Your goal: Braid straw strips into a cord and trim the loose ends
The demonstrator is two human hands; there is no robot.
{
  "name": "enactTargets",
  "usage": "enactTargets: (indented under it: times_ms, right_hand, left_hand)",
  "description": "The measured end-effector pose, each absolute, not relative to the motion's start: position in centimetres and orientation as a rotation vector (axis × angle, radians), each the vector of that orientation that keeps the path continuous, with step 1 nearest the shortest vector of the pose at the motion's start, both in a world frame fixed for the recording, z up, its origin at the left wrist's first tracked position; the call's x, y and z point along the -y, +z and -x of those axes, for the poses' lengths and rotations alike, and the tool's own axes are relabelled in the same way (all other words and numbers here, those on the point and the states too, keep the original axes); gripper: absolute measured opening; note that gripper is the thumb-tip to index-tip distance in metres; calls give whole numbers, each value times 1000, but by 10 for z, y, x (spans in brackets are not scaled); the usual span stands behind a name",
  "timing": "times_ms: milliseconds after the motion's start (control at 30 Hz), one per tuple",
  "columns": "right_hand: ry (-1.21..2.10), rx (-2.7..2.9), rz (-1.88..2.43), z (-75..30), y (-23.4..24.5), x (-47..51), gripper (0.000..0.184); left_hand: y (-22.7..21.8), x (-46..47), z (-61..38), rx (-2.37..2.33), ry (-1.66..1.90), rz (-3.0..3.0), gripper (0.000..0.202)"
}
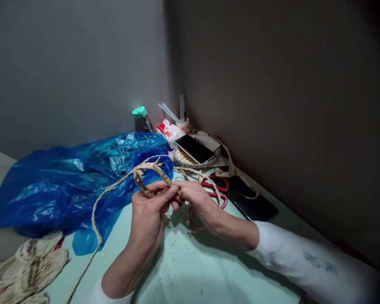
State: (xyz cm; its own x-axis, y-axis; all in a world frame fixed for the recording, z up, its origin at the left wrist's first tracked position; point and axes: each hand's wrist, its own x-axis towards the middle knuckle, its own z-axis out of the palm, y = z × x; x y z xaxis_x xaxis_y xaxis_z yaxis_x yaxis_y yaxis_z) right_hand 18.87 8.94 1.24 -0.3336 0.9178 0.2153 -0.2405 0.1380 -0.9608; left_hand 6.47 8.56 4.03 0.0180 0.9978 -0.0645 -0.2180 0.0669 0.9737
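Observation:
My left hand grips a ring of braided straw cord, its thumb pressed on the near side. Close against it, my right hand pinches the cord at the ring's right side; the fingertips partly hide the spot. A long tail of the braid runs left over the blue plastic bag and down to the near table edge. Another length loops behind my right wrist, over the red-handled scissors. Loose straw ends hang below my hands.
A blue plastic bag spreads left; bundles of cord lie near left. Behind are a phone on a woven basket, a green-lidded jar, a tissue pack and a cup. A dark flat device lies right.

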Motion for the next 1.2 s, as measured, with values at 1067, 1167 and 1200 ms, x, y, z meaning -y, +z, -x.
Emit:
enactTargets:
  times_ms: [1067,1167,1200]
  right_hand:
    - [1958,891,671,-188,25,-78,20]
    - [1872,977,681,-189,24,-82,26]
    - [1869,1000,680,-190,24,-83,31]
  left_hand:
    - [48,-94,-61,-1100,1336,-859,34]
    - [48,-95,-57,-1111,1278,-909,30]
    - [46,-95,-56,-1119,1238,-943,29]
